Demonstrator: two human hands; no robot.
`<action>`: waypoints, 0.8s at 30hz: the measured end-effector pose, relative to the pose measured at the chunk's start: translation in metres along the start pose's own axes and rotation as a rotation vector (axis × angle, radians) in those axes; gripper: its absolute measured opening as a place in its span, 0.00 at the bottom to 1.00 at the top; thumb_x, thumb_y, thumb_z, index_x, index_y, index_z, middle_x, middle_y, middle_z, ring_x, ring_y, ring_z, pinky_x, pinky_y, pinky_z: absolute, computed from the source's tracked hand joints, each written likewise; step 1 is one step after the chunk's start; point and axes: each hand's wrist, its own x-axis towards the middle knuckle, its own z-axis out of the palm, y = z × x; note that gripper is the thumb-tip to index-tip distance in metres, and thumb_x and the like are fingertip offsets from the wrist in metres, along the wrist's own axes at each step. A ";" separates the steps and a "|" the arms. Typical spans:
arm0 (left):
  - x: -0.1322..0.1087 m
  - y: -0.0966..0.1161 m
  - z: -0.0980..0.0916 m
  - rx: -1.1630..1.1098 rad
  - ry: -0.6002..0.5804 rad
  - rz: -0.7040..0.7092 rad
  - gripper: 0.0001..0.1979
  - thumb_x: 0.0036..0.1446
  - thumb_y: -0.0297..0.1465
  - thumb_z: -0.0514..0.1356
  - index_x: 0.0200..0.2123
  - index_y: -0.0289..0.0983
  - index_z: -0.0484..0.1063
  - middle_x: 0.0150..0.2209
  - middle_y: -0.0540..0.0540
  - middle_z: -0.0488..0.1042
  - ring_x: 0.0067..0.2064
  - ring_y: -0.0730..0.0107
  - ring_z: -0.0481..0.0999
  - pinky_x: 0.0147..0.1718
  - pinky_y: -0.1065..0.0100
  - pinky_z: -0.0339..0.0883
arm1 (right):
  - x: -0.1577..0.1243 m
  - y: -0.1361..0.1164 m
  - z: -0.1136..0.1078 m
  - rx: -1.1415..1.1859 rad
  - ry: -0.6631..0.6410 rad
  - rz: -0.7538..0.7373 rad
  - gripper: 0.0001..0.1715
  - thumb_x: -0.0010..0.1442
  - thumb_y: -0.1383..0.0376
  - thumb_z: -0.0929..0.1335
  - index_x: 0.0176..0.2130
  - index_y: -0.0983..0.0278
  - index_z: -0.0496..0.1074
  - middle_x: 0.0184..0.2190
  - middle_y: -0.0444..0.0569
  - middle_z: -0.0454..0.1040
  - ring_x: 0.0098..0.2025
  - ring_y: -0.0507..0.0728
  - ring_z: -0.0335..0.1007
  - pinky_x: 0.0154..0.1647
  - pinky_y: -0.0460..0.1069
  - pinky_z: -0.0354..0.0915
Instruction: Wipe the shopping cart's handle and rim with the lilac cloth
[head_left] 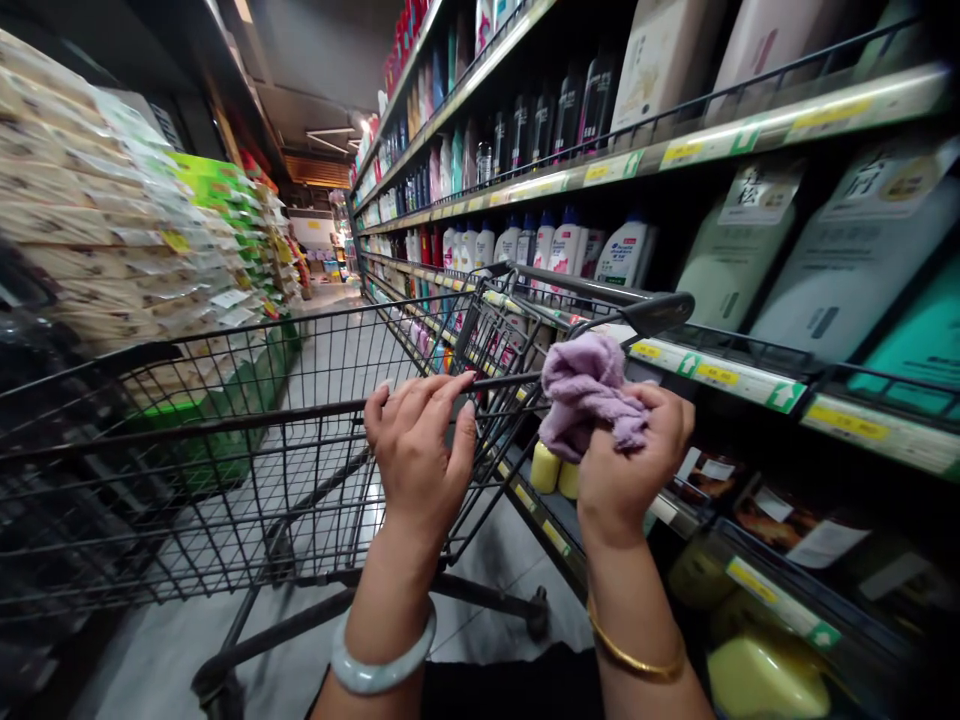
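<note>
Lilac plush cloth [577, 385]: bunched in right grip [634, 460], fingers closed round it; likely light, soft, limp, best held by gathered folds. Left grip [420, 430]: fingers loosely spread at shopping cart [300, 413].

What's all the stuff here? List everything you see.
Cloth: one, lilac, in the right hand
Shopping cart: one, black, left and centre
Shelving: one run, dark, right side
Price labels: many, yellow and green, shelf edges
Bottles: many, mixed colours, shelves
Containers: several, yellow, lower right
Stacked packs: many, beige and green, left side
Floor: one, grey tiles, below
Ceiling: one, dark grey, top left
Bangles: two, pale and gold, one per wrist
Clothing: one patch, black, bottom edge
Left hand: one, at the cart's rim
Right hand: one, around the cloth
</note>
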 end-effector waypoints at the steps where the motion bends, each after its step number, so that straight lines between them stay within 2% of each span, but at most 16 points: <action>1: 0.000 0.000 0.000 0.001 0.003 0.000 0.15 0.71 0.33 0.58 0.56 0.44 0.78 0.51 0.46 0.81 0.56 0.61 0.76 0.68 0.53 0.48 | -0.004 -0.004 0.002 0.012 -0.044 0.002 0.16 0.53 0.75 0.65 0.40 0.59 0.70 0.41 0.49 0.69 0.48 0.60 0.70 0.53 0.58 0.67; 3: -0.001 -0.002 0.001 0.004 0.004 0.005 0.15 0.70 0.34 0.58 0.56 0.43 0.78 0.51 0.45 0.81 0.56 0.61 0.76 0.68 0.54 0.48 | -0.017 -0.018 0.009 0.080 -0.241 -0.019 0.16 0.54 0.74 0.66 0.41 0.59 0.72 0.41 0.49 0.70 0.46 0.60 0.70 0.50 0.56 0.67; 5: -0.001 -0.005 0.001 0.002 0.004 0.017 0.15 0.70 0.32 0.56 0.55 0.40 0.79 0.51 0.44 0.81 0.56 0.59 0.76 0.68 0.53 0.48 | -0.029 -0.033 0.015 0.174 -0.463 -0.064 0.13 0.57 0.73 0.67 0.41 0.60 0.73 0.39 0.48 0.72 0.43 0.58 0.70 0.46 0.54 0.68; 6: -0.002 -0.006 0.002 0.003 0.006 0.023 0.15 0.70 0.31 0.56 0.54 0.38 0.79 0.51 0.43 0.81 0.56 0.58 0.76 0.68 0.53 0.48 | -0.033 -0.037 0.016 0.207 -0.529 -0.092 0.10 0.59 0.71 0.67 0.41 0.60 0.74 0.38 0.48 0.73 0.43 0.58 0.70 0.46 0.54 0.68; 8: -0.002 -0.006 0.001 0.008 0.015 0.030 0.15 0.70 0.31 0.56 0.53 0.37 0.79 0.51 0.42 0.81 0.56 0.57 0.76 0.68 0.53 0.49 | -0.032 -0.038 0.016 0.216 -0.516 -0.123 0.09 0.60 0.71 0.67 0.40 0.60 0.74 0.38 0.48 0.73 0.45 0.59 0.70 0.48 0.54 0.68; 12: -0.001 -0.002 0.001 0.012 0.013 0.014 0.14 0.70 0.32 0.59 0.55 0.42 0.78 0.51 0.46 0.81 0.56 0.61 0.76 0.68 0.54 0.49 | -0.011 -0.015 0.006 0.105 -0.130 -0.040 0.13 0.55 0.74 0.66 0.39 0.59 0.72 0.41 0.47 0.70 0.47 0.59 0.70 0.53 0.56 0.67; 14: 0.000 0.000 0.000 0.010 0.007 0.010 0.14 0.71 0.32 0.59 0.56 0.43 0.78 0.51 0.47 0.81 0.55 0.61 0.76 0.68 0.54 0.48 | -0.005 -0.008 0.005 0.063 -0.016 -0.008 0.14 0.54 0.75 0.66 0.39 0.59 0.71 0.41 0.47 0.69 0.48 0.59 0.70 0.54 0.56 0.66; 16: 0.000 0.000 0.000 0.012 0.005 0.010 0.14 0.70 0.32 0.59 0.56 0.43 0.78 0.51 0.47 0.80 0.56 0.61 0.76 0.68 0.53 0.48 | -0.009 -0.012 0.007 0.065 -0.101 -0.007 0.15 0.54 0.75 0.67 0.40 0.59 0.72 0.41 0.48 0.69 0.48 0.59 0.70 0.53 0.56 0.66; 19: -0.002 -0.003 0.000 -0.001 0.003 0.020 0.15 0.70 0.31 0.57 0.56 0.42 0.78 0.52 0.46 0.81 0.56 0.59 0.76 0.68 0.52 0.48 | -0.023 -0.031 0.014 0.149 -0.506 -0.015 0.12 0.56 0.73 0.67 0.39 0.59 0.74 0.39 0.48 0.72 0.43 0.58 0.70 0.46 0.53 0.67; 21: -0.002 -0.005 0.000 -0.028 0.001 0.030 0.16 0.70 0.29 0.55 0.56 0.40 0.78 0.53 0.45 0.81 0.57 0.58 0.76 0.68 0.52 0.48 | -0.026 -0.041 0.015 0.235 -0.703 0.001 0.09 0.56 0.73 0.68 0.36 0.60 0.74 0.35 0.46 0.72 0.39 0.57 0.70 0.42 0.51 0.66; 22: -0.003 -0.006 -0.001 -0.037 0.003 0.033 0.16 0.70 0.29 0.55 0.55 0.40 0.77 0.53 0.45 0.81 0.57 0.58 0.76 0.68 0.52 0.48 | -0.025 -0.043 0.014 0.267 -0.726 0.015 0.10 0.55 0.74 0.67 0.35 0.60 0.73 0.35 0.45 0.72 0.39 0.56 0.70 0.41 0.50 0.66; 24: -0.003 -0.005 -0.001 -0.036 0.006 0.031 0.14 0.71 0.30 0.56 0.55 0.40 0.77 0.53 0.45 0.81 0.58 0.59 0.76 0.69 0.52 0.48 | -0.017 -0.039 0.009 0.274 -0.612 0.040 0.13 0.53 0.76 0.66 0.36 0.60 0.73 0.36 0.45 0.73 0.40 0.56 0.71 0.42 0.50 0.66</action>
